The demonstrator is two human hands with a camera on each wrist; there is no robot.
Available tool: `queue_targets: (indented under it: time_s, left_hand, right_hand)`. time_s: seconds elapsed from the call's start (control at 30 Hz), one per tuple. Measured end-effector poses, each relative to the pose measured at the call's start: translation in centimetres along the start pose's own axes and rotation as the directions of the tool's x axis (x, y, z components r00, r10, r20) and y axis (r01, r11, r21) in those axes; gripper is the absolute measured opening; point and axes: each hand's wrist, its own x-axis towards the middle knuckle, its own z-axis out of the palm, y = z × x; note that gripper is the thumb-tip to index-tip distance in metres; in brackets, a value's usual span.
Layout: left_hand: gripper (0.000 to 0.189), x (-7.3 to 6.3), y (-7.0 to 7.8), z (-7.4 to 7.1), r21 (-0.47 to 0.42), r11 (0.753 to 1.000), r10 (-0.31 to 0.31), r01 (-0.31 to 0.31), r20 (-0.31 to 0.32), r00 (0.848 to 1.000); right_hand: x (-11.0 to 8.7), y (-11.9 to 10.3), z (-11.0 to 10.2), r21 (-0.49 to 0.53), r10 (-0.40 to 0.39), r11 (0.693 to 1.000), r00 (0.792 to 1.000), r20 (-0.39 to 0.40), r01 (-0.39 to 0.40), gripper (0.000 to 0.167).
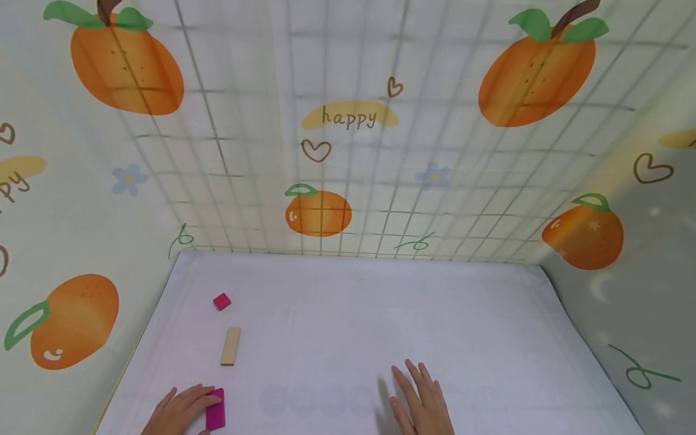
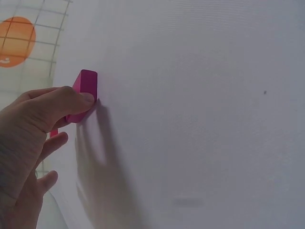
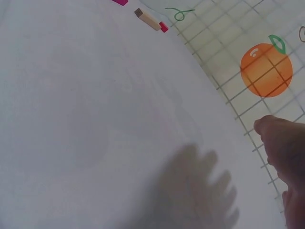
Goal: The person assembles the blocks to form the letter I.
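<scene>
My left hand (image 1: 179,411) pinches a magenta rectangular block (image 1: 215,411) between thumb and fingers at the near left of the white table. In the left wrist view the thumb presses one face of the magenta block (image 2: 86,86), while the other fingers stay spread. Farther back lies a plain wooden block (image 1: 231,346), long and flat. Beyond it sits a small red block (image 1: 222,301). My right hand (image 1: 424,402) hovers at the near middle right with its fingers extended, holding nothing and casting a shadow on the table.
The white tabletop (image 1: 380,314) is bounded by cloth walls printed with oranges, grid lines and hearts. The back wall (image 1: 359,175) rises at the far edge, and side walls stand left and right. Faint round marks (image 1: 302,400) show on the surface between the hands.
</scene>
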Motion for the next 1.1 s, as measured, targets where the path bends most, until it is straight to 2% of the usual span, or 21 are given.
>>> queue_targets:
  time_s: [0.17, 0.3, 0.37, 0.47, 0.5, 0.53, 0.6, 0.73, 0.8, 0.97, 1.1]
  left_hand:
    - [0.054, 0.2, 0.7, 0.0, 0.009, 1.0, 0.019, -0.019, -0.013, 1.0]
    - [0.05, 0.5, 1.6, 0.1, 0.027, 0.999, 0.039, -0.036, -0.094, 0.995]
    - [0.049, 0.9, 2.2, 0.2, 0.046, 0.996, 0.08, -0.073, -0.17, 0.982]
    - [0.048, 1.7, 3.2, 0.5, 0.08, 0.986, 0.166, -0.149, -0.278, 0.946]
    - [0.048, 2.0, 3.6, 0.6, 0.087, 0.98, 0.195, -0.177, -0.306, 0.932]
    - [0.049, 2.4, 4.0, 0.6, 0.094, 0.976, 0.214, -0.194, -0.317, 0.924]
    - [0.048, 3.1, 4.8, 0.8, 0.088, 0.971, 0.237, -0.221, -0.319, 0.918]
    - [0.047, 4.7, 6.9, 0.9, 0.047, 0.963, 0.267, -0.264, -0.263, 0.927]
    - [0.047, 5.5, 7.9, 1.1, 0.034, 0.956, 0.292, -0.293, -0.243, 0.925]
    - [0.046, 7.5, 10.4, 1.8, 0.009, 0.932, 0.356, -0.363, -0.219, 0.908]
    - [0.044, 8.8, 12.4, 2.4, -0.015, 0.904, 0.413, -0.427, -0.221, 0.883]
  right_hand:
    - [0.0, -0.2, 0.0, 0.004, 0.01, 1.0, 1.0, 0.0, -0.01, 0.049]
    - [0.0, -0.2, 0.1, 0.003, 0.016, 1.0, 1.0, 0.003, -0.016, 0.049]
    - [0.0, -0.3, 0.0, 0.003, 0.022, 1.0, 1.0, 0.005, -0.022, 0.05]
    - [0.1, -0.4, 0.0, 0.004, 0.03, 1.0, 1.0, 0.007, -0.03, 0.052]
    - [0.1, -0.4, 0.0, 0.005, 0.031, 0.999, 0.999, 0.007, -0.031, 0.052]
    - [0.1, -0.5, 0.1, 0.007, 0.031, 0.999, 0.999, 0.006, -0.031, 0.053]
    - [0.1, -0.5, 0.1, 0.009, 0.028, 1.0, 1.0, 0.005, -0.028, 0.053]
    - [0.1, -0.5, 0.1, 0.014, 0.024, 1.0, 1.0, 0.008, -0.024, 0.054]
    - [0.1, -0.6, 0.2, 0.016, 0.026, 1.0, 1.0, 0.012, -0.026, 0.055]
    - [0.0, -1.1, 0.2, 0.042, 0.037, 0.998, 0.999, 0.009, -0.037, 0.055]
    - [-0.2, -1.4, 0.4, 0.049, 0.042, 0.998, 0.999, 0.0, -0.042, 0.055]
